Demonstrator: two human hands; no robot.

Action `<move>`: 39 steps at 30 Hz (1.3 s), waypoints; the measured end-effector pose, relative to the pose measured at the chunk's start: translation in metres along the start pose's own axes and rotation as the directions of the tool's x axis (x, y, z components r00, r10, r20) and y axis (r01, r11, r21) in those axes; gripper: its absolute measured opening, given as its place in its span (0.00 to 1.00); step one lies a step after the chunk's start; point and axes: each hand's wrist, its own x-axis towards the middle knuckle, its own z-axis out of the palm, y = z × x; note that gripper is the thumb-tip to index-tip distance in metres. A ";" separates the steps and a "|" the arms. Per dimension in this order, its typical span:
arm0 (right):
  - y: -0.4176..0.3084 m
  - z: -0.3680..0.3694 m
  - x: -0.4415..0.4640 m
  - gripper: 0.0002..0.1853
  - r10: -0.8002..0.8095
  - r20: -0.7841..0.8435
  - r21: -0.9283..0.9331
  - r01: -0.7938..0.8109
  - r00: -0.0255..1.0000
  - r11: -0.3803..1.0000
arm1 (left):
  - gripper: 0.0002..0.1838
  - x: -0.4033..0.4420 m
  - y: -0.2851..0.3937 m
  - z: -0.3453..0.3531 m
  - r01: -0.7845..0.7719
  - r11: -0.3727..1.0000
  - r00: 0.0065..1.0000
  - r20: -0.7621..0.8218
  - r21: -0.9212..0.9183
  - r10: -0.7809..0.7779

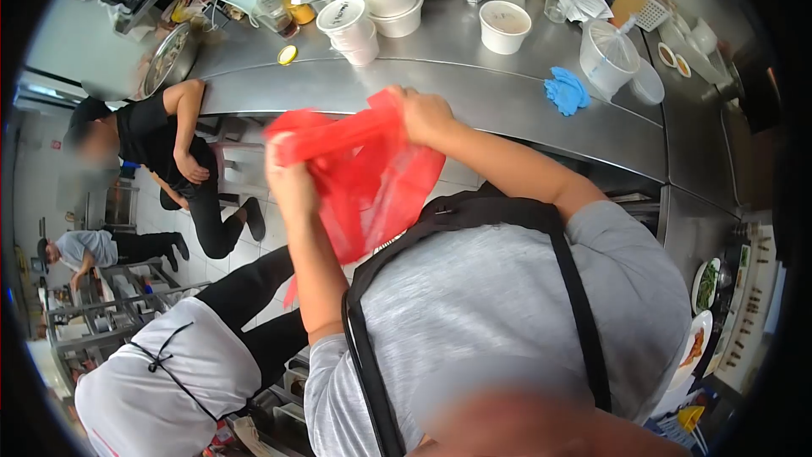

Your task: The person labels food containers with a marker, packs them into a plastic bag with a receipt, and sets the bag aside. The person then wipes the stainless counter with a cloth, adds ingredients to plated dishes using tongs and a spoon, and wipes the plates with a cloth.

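A red plastic bag is stretched between my two hands in front of my chest, below the counter's edge. My left hand is closed around the bag's left side and is a little blurred. Higher up, my right hand grips its top right corner. The bag hangs loose and wrinkled toward my shirt, so its opening cannot be made out. Nearest on the counter beyond are a stack of white lidded tubs, another white lidded tub and a crumpled blue glove.
The steel counter runs across in front of me. A bag-lined white tub stands at its right and a large metal bowl at its left. A person in black sits at left; another in a white apron stands close beside me.
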 end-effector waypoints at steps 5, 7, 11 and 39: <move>0.078 -0.029 0.070 0.10 0.519 -0.156 0.845 -0.159 0.840 0.511 | 0.23 -0.059 0.015 0.032 0.371 0.908 0.887 0.365 -0.197 -0.283; 0.072 -0.057 0.076 0.07 0.471 0.185 0.982 -0.143 0.862 -0.125 | 0.26 -0.051 -0.033 0.014 0.319 0.946 0.822 0.479 0.063 -0.309; 0.025 -0.053 0.036 0.11 0.064 0.241 0.968 -0.244 0.968 0.052 | 0.12 -0.015 -0.108 -0.074 0.111 0.301 0.991 -0.082 0.947 -0.109; 0.334 -0.205 -0.069 0.24 0.586 -0.453 -0.284 -0.732 0.671 0.619 | 0.24 0.038 -0.011 0.132 0.615 0.742 0.694 0.629 -0.265 -0.350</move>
